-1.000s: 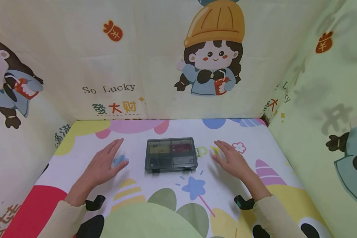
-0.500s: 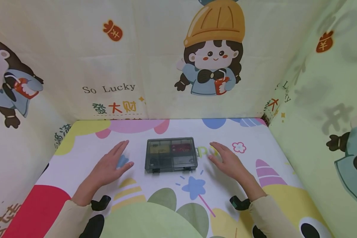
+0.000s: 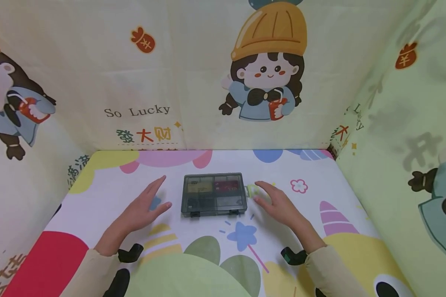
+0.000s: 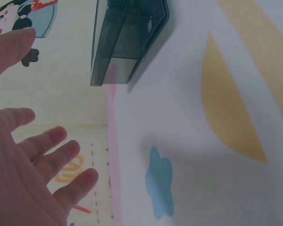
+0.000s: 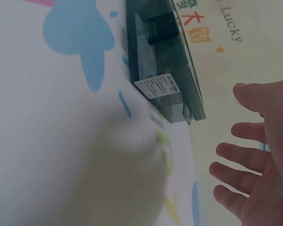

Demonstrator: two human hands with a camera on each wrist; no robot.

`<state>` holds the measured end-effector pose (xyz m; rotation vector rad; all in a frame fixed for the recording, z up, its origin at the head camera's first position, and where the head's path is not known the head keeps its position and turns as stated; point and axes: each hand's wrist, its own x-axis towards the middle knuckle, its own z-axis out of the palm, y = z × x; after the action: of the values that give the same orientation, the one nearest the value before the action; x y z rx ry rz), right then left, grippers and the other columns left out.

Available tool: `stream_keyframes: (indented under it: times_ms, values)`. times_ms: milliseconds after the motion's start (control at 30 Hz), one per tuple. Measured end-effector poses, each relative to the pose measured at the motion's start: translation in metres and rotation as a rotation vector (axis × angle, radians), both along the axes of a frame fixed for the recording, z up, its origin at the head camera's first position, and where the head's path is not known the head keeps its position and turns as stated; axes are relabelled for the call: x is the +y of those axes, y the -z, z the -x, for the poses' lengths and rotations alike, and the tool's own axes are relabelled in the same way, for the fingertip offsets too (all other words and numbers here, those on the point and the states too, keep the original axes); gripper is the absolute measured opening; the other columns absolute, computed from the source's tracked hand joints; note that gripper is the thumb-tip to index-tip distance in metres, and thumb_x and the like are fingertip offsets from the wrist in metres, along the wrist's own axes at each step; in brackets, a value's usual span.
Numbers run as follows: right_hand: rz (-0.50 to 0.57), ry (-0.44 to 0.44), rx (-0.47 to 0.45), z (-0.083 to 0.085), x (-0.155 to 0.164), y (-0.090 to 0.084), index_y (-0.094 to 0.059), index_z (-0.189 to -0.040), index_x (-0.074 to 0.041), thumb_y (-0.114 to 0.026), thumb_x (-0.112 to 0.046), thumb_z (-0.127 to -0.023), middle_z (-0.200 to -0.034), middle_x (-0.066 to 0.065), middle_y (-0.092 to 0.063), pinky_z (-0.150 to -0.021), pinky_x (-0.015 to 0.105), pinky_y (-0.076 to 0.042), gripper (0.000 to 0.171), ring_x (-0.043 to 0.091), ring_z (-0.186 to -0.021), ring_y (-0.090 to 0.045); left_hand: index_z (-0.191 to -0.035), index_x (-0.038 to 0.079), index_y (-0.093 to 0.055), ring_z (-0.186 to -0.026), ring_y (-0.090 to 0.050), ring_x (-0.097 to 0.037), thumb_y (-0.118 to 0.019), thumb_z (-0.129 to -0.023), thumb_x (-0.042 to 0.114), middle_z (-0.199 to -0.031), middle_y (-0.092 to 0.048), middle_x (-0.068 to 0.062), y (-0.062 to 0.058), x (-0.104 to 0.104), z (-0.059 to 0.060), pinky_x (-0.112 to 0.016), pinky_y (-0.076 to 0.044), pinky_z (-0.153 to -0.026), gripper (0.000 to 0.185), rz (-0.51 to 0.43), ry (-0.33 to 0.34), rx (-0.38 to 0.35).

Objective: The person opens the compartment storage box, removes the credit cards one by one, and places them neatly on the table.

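A closed, see-through dark grey plastic case [image 3: 214, 194] lies flat in the middle of the table, with divided sections and a yellowish and a dark red item visible through its lid. My left hand [image 3: 140, 211] hovers to its left, fingers extended and thumb apart, touching nothing. On the other side my right hand [image 3: 280, 206] hovers near the case's right end, its fingers also loosely straight and a small gap between. The left wrist view shows one end of the case [image 4: 127, 42]. In the right wrist view the case [image 5: 162, 56] carries a white printed label [image 5: 157, 86].
The table [image 3: 208, 231] wears a white cover with colourful cartoon prints. Fabric walls [image 3: 193, 74] with cartoon figures and lettering enclose it at the back and both sides. Each wrist bears a black camera mount; one is the left mount [image 3: 131, 253].
Both hands have moved inward toward the case, the left one rightward and the right one leftward. The case stays in place.
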<state>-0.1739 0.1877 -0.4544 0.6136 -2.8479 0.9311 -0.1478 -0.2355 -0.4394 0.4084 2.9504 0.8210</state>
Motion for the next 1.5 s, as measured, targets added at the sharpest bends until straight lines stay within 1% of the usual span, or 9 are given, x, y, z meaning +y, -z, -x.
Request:
stream_keyframes:
  times_ms: [167,433,700,900,1100,1233,1367,1433,1500]
  values:
    - [0.000,0.011,-0.001,-0.001,-0.006,0.000,-0.050,-0.139,-0.010,-0.063,-0.029,-0.094,-0.140,0.011,-0.055,-0.108,0.052,-0.040,0.050,0.033,-0.131,-0.050,-0.156,0.031,-0.010,-0.146,-0.024,-0.035,-0.058,-0.090,0.055,-0.161,-0.020,-0.008,0.002,0.004,0.002,-0.065,-0.029,-0.110,0.085,-0.039,0.008,-0.016]
    - [0.027,0.018,-0.063,-0.006,-0.010,0.001,-0.051,-0.138,-0.011,-0.063,-0.032,-0.093,-0.140,0.009,-0.055,-0.109,0.050,-0.040,0.051,0.030,-0.133,-0.049,-0.155,0.033,-0.012,-0.145,-0.027,-0.033,-0.062,-0.091,0.048,-0.161,-0.021,-0.005,0.009,0.011,0.004,-0.063,-0.031,-0.110,0.083,-0.080,0.025,-0.035]
    - [0.055,0.018,-0.135,-0.007,-0.016,0.004,-0.050,-0.140,-0.013,-0.065,-0.037,-0.091,-0.144,0.006,-0.052,-0.112,0.051,-0.037,0.056,0.029,-0.137,-0.045,-0.156,0.030,-0.012,-0.143,-0.030,-0.034,-0.063,-0.090,0.046,-0.161,-0.023,-0.007,0.014,0.018,0.005,-0.063,-0.032,-0.110,0.085,-0.094,0.040,-0.053]
    - [0.058,0.016,-0.166,-0.009,-0.019,0.008,-0.048,-0.142,-0.015,-0.067,-0.039,-0.090,-0.148,0.006,-0.047,-0.113,0.051,-0.035,0.060,0.029,-0.140,-0.040,-0.156,0.027,-0.013,-0.145,-0.028,-0.034,-0.062,-0.091,0.047,-0.161,-0.023,-0.007,0.019,0.019,0.005,-0.061,-0.031,-0.112,0.084,-0.099,0.067,-0.060]
    - [0.071,0.007,-0.151,-0.011,-0.021,0.012,-0.049,-0.141,-0.014,-0.068,-0.037,-0.090,-0.149,0.007,-0.046,-0.113,0.050,-0.036,0.059,0.028,-0.140,-0.040,-0.156,0.027,-0.014,-0.145,-0.028,-0.034,-0.063,-0.090,0.048,-0.161,-0.024,-0.008,0.023,0.022,0.006,-0.061,-0.031,-0.112,0.084,-0.103,0.087,-0.073]
    - [0.087,0.017,-0.142,-0.013,-0.024,0.012,-0.052,-0.139,-0.014,-0.070,-0.036,-0.088,-0.150,0.007,-0.044,-0.111,0.054,-0.037,0.059,0.031,-0.141,-0.039,-0.156,0.027,-0.015,-0.144,-0.030,-0.035,-0.063,-0.090,0.049,-0.160,-0.025,-0.009,0.026,0.023,0.006,-0.060,-0.033,-0.110,0.085,-0.114,0.089,-0.104]
    - [0.148,-0.003,-0.094,-0.015,-0.028,0.013,-0.060,-0.130,-0.015,-0.075,-0.032,-0.084,-0.150,0.007,-0.044,-0.110,0.056,-0.038,0.051,0.031,-0.140,-0.040,-0.156,0.023,-0.016,-0.142,-0.034,-0.037,-0.063,-0.090,0.049,-0.160,-0.026,-0.010,0.029,0.025,0.007,-0.058,-0.037,-0.109,0.085,-0.125,0.095,-0.125]
    - [0.180,-0.026,-0.064,-0.016,-0.030,0.014,-0.064,-0.124,-0.015,-0.076,-0.029,-0.083,-0.149,0.007,-0.045,-0.108,0.057,-0.039,0.044,0.032,-0.139,-0.041,-0.156,0.021,-0.017,-0.141,-0.036,-0.038,-0.063,-0.090,0.050,-0.159,-0.026,-0.011,0.029,0.026,0.007,-0.057,-0.038,-0.109,0.085,-0.128,0.102,-0.124]
    - [0.206,-0.043,-0.057,-0.016,-0.031,0.015,-0.066,-0.118,-0.015,-0.077,-0.026,-0.083,-0.149,0.008,-0.046,-0.108,0.057,-0.039,0.038,0.033,-0.139,-0.041,-0.155,0.021,-0.018,-0.140,-0.037,-0.038,-0.062,-0.089,0.052,-0.159,-0.027,-0.012,0.029,0.027,0.008,-0.056,-0.039,-0.108,0.085,-0.131,0.108,-0.119]
